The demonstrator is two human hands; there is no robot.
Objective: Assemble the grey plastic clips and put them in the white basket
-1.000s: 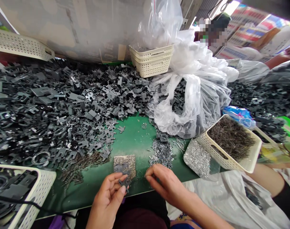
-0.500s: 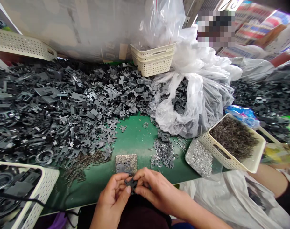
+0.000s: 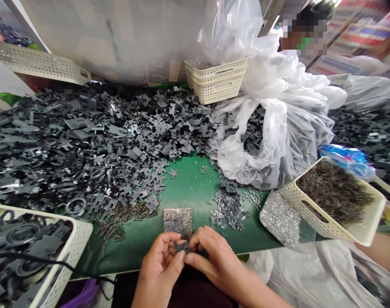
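Between my two hands is a small dark grey plastic part (image 3: pixel 182 246), held just in front of the table's near edge. My left hand (image 3: pixel 161 265) pinches it between thumb and fingers from the left. My right hand (image 3: pixel 210 256) is closed at the part's right side, thumb and fingertips pressed together on it; whether a smaller piece is also in those fingers I cannot make out. Just beyond the fingertips lies a speckled block (image 3: pixel 178 220) with grey plastic pieces on its left half. Small silvery metal pieces (image 3: pixel 228 209) are heaped to the right of the block.
A large heap of dark plastic parts (image 3: pixel 95 141) covers the left and back. Springs (image 3: pixel 117 220) lie before it. At right are a clear tray of tiny metal pieces (image 3: pixel 280 218), a cream basket (image 3: pixel 320 218) of springs and a plastic bag (image 3: pixel 268 145). Another basket (image 3: pixel 75 248) stands left.
The dark part has been turned between my fingers and now shows a blockier side. The whole view has shifted, so the table's things appear further right. Both hands keep hold.
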